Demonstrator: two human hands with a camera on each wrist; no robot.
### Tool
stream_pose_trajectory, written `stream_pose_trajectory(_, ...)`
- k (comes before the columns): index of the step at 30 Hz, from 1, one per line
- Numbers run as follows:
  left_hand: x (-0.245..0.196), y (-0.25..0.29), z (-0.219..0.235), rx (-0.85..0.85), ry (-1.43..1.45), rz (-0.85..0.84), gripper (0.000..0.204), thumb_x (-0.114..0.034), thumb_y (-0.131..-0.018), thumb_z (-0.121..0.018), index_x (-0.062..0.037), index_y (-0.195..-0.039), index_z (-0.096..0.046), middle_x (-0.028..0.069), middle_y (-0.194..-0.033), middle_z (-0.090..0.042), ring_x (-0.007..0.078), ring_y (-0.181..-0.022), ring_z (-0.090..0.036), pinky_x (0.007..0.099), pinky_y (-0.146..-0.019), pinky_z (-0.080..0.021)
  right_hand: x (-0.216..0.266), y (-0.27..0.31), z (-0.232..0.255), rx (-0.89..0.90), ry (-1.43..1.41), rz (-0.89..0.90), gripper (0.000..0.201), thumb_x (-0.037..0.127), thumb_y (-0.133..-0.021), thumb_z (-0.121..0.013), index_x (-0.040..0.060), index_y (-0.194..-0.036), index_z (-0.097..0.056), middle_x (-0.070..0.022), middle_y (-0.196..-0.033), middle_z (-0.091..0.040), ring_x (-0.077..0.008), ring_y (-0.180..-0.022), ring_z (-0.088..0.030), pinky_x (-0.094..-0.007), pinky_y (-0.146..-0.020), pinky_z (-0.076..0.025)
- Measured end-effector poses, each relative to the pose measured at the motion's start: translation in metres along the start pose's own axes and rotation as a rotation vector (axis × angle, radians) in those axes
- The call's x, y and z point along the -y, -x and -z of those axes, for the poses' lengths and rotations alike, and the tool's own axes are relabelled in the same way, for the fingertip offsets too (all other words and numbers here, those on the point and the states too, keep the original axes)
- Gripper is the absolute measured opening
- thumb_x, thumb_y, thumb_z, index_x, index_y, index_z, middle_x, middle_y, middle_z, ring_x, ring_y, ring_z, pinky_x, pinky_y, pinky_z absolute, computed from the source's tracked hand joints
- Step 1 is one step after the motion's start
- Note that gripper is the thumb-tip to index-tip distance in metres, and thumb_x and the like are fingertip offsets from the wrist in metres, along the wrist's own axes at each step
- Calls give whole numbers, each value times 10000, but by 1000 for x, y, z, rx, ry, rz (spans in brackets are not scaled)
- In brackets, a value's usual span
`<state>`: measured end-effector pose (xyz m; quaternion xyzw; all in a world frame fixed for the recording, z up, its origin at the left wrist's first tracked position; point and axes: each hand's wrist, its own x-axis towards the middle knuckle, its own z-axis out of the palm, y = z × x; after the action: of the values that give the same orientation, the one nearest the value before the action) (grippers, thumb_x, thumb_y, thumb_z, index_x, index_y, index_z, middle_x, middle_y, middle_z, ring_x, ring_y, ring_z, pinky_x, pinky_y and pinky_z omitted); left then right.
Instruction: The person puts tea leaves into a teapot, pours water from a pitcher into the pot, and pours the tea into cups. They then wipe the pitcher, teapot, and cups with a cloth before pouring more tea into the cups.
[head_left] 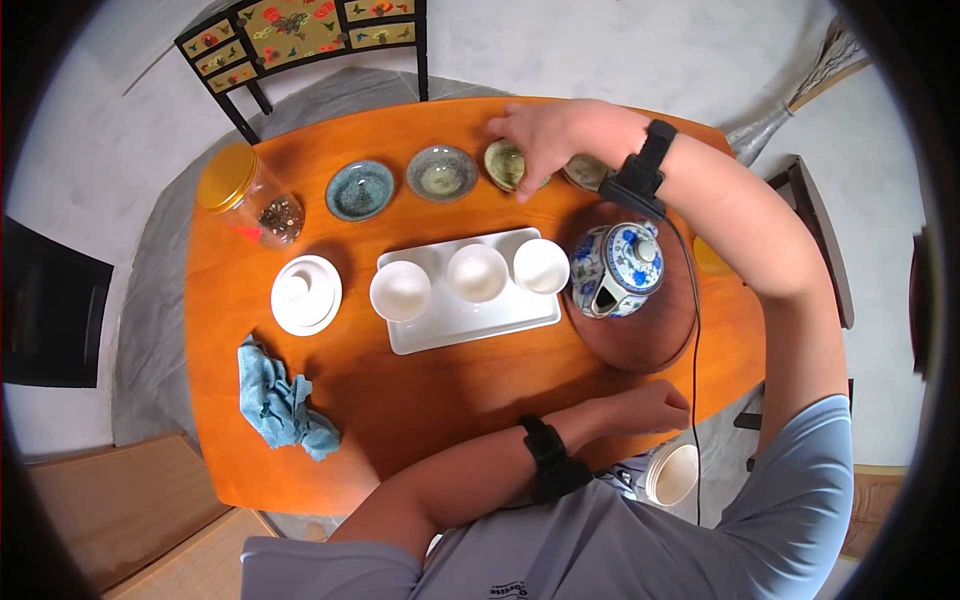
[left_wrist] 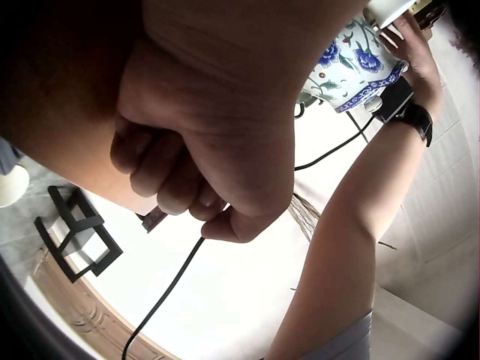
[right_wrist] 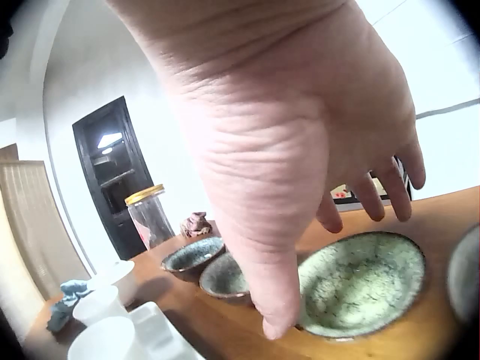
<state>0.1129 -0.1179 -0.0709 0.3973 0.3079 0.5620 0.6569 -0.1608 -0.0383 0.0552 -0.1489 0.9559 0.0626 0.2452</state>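
Observation:
My right hand point(head_left: 548, 137) reaches over a green glazed bowl point(head_left: 508, 166), third from the left in a row of small bowls. In the right wrist view its thumb point(right_wrist: 276, 304) overlaps the edge of the same bowl point(right_wrist: 360, 289), while the other fingers spread beyond its far side. My left hand point(head_left: 648, 407) is by the table's near right edge, fingers curled in and nothing seen between them. A black cable point(left_wrist: 169, 289) passes behind it in the left wrist view. A blue-and-white teapot point(head_left: 630, 265) stands between the two arms.
Left of the green bowl sit a grey bowl point(head_left: 441, 174) and a blue bowl point(head_left: 360, 190); another bowl point(head_left: 584, 173) is at right. Three white cups stand on a white tray point(head_left: 480, 333). A jar point(head_left: 230, 185), a white lidded dish point(head_left: 306, 296) and a blue cloth point(head_left: 282, 400) lie left.

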Motion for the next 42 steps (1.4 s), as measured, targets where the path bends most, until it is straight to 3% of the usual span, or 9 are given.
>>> stream_pose_trajectory(4,-3,2,0,5,-6,3,351,-199,-921,-608,-142,-633,-415,-95,-624,-339,38,-574,-322,275,-527,-260,-1,5,-9,27,-78,16,1009,399,-722,-913,33,-1527,-427,-249,-1375,-590,-414,-1303,-574,-466,-1070,-491)
stream_pose_trajectory(12,-2,1,0,10,-11,6,360,-193,-941,-604,-144,-647,-403,-93,-643,-337,39,-572,-313,275,-526,-251,-20,10,-16,-45,-230,44,1027,352,-723,-922,41,-1554,-405,-256,-1399,-602,-412,-1306,-579,-453,-1089,-484)
stream_pose_trajectory(21,-3,1,1,26,-30,16,362,-176,-952,-597,-130,-645,-410,-87,-639,-336,43,-572,-310,288,-528,-247,-57,50,-27,143,-56,-156,1092,318,-682,-954,84,-1580,-379,-211,-1483,-501,-418,-1341,-542,-469,-1083,-491)
stream_pose_trajectory(32,1,0,3,24,-41,13,339,-176,-955,-602,-103,-644,-486,-74,-615,-386,54,-578,-357,290,-555,-292,-72,60,-46,-22,-108,-184,964,386,-739,-913,59,-1529,-467,-211,-1413,-608,-391,-1288,-603,-473,-1058,-506)
stream_pose_trajectory(35,0,2,3,17,-27,9,338,-176,-953,-601,-97,-643,-489,-73,-612,-387,56,-578,-354,291,-552,-290,-65,98,-37,-191,-153,-120,862,345,-779,-883,45,-1488,-496,-231,-1348,-634,-435,-1266,-595,-458,-1071,-493)
stream_pose_trajectory(37,0,2,2,36,6,-3,346,-174,-957,-592,-92,-639,-482,-74,-610,-380,55,-580,-348,297,-548,-284,-59,125,-37,-523,-326,-75,696,236,-862,-826,39,-1463,-537,-186,-1279,-673,-349,-1179,-655,-403,-1022,-522)
stream_pose_trajectory(38,-1,2,1,32,9,-6,346,-174,-957,-592,-92,-639,-482,-74,-610,-380,55,-580,-348,297,-548,-284,-51,141,-33,-520,-326,-71,696,236,-862,-826,39,-1463,-537,-186,-1279,-673,-349,-1179,-655,-403,-1022,-522)
stream_pose_trajectory(40,0,2,-3,12,1,-19,357,-171,-960,-585,-89,-637,-460,-78,-612,-370,54,-586,-338,300,-554,-279,-36,176,-33,-612,-599,-92,521,112,-931,-746,35,-1422,-588,-104,-1190,-694,-205,-1067,-668,-322,-944,-542)
stream_pose_trajectory(42,0,1,-1,26,-16,-41,359,-169,-961,-584,-88,-638,-448,-80,-613,-362,54,-587,-332,300,-557,-276,-35,199,-59,-720,-726,-81,450,110,-956,-729,24,-1382,-613,-69,-1131,-698,-144,-988,-655,-290,-895,-542)
